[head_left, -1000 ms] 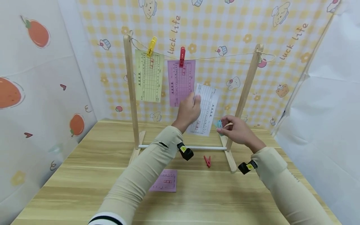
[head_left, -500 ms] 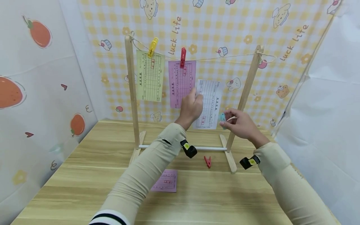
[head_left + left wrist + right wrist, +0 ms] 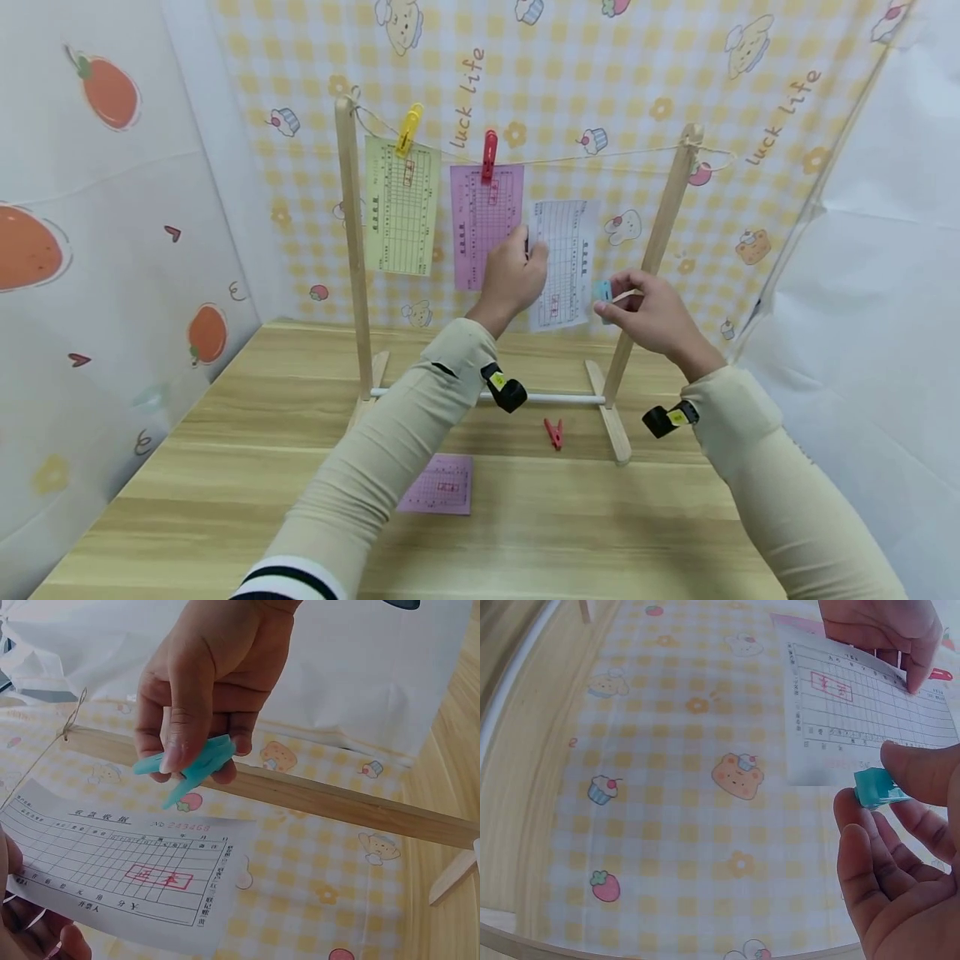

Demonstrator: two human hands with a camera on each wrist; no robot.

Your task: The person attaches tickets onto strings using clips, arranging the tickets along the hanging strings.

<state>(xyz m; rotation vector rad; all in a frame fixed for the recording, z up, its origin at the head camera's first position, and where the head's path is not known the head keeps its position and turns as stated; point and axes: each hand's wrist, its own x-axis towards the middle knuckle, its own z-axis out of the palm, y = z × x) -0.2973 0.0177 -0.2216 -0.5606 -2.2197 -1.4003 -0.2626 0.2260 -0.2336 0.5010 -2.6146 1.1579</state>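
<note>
In the head view my left hand [image 3: 516,271] pinches a white printed receipt slip [image 3: 561,267] by its left edge, below the string [image 3: 585,157]. To its right, my right hand [image 3: 651,312] holds a light-blue clothespin [image 3: 605,292] between thumb and fingers. The left wrist view shows that turquoise clothespin [image 3: 199,766] apart from the slip, its legs spread. A pink slip [image 3: 487,225] hangs from the string by a red clothespin [image 3: 489,157], partly behind my left hand. Farther left hangs a yellow slip [image 3: 401,208] under a yellow clothespin [image 3: 408,130].
Two wooden posts [image 3: 352,250] carry the string, with a white rod [image 3: 555,398] joining them low down. On the wooden table [image 3: 570,517] lie a red clothespin [image 3: 553,433] and a pink slip [image 3: 442,485], partly covered by my left sleeve. A patterned cloth [image 3: 285,175] hangs behind.
The white slip has risen toward the string and moved slightly right, now hanging straighter. My right hand has moved up and right with the blue clothespin; my left hand has risen a little.
</note>
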